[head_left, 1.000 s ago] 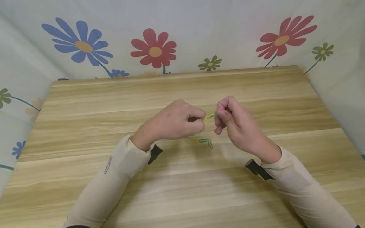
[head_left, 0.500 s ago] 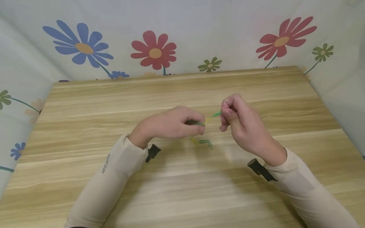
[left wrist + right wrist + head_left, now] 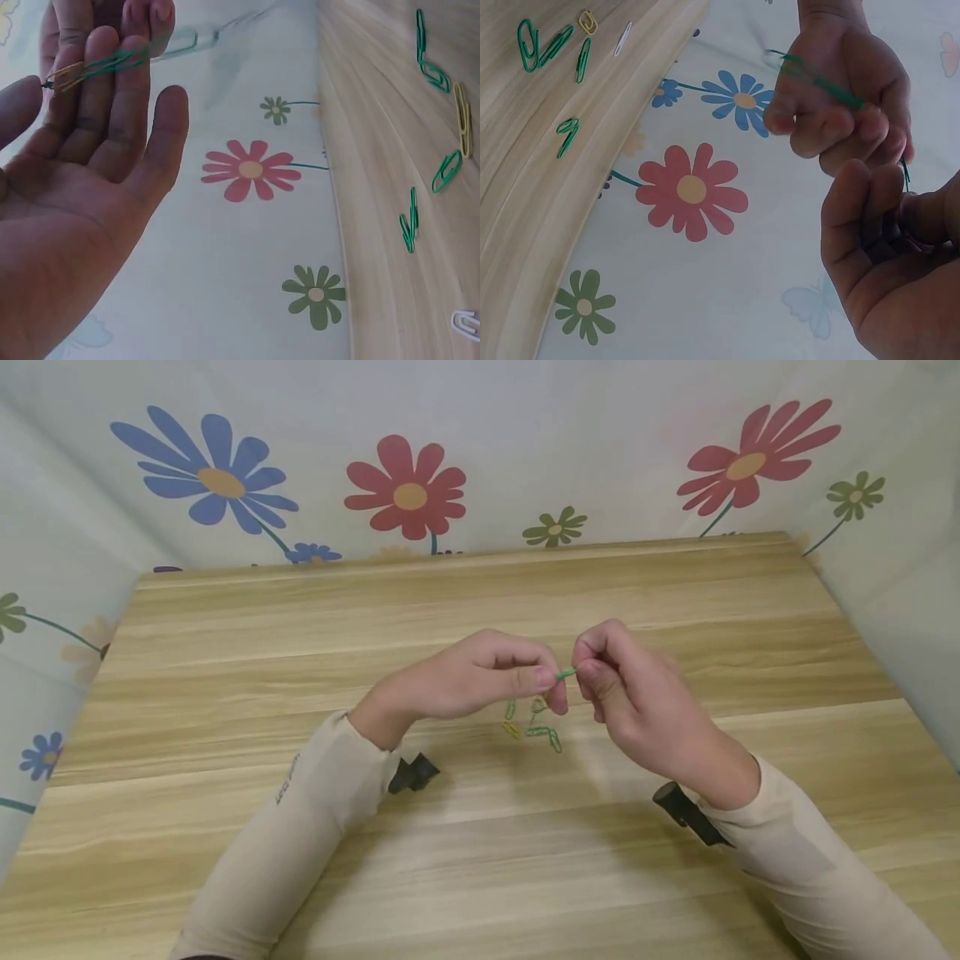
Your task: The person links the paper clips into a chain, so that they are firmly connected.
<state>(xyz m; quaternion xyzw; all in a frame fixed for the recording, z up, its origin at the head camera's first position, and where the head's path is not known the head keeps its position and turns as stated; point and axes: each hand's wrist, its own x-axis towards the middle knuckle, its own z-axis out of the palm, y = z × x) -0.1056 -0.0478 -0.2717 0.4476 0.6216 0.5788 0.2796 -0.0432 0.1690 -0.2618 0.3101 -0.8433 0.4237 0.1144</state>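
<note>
In the head view my left hand (image 3: 480, 677) and right hand (image 3: 637, 702) meet above the table. A green paper clip (image 3: 566, 673) spans the small gap between their fingertips, pinched at its right end by the right hand's thumb and fingers. The left hand holds a chain of paper clips. In the left wrist view a yellow paper clip (image 3: 66, 76) lies across the left fingers near the thumb tip, linked to green paper clips (image 3: 116, 63) that trail away, blurred. The chain's far part (image 3: 821, 81) dangles past the left fingers in the right wrist view.
On the wooden table (image 3: 450, 860) below the hands lie loose clips: a yellow paper clip (image 3: 512, 730), several green paper clips (image 3: 537, 732) and a white paper clip (image 3: 466, 324). A flowered curtain (image 3: 487, 435) stands along the table's back edge.
The left hand has shifted right and turned, its thumb now facing the camera. The stretched yellow and green links between the hands have given way to one short green clip; the chain hangs below.
</note>
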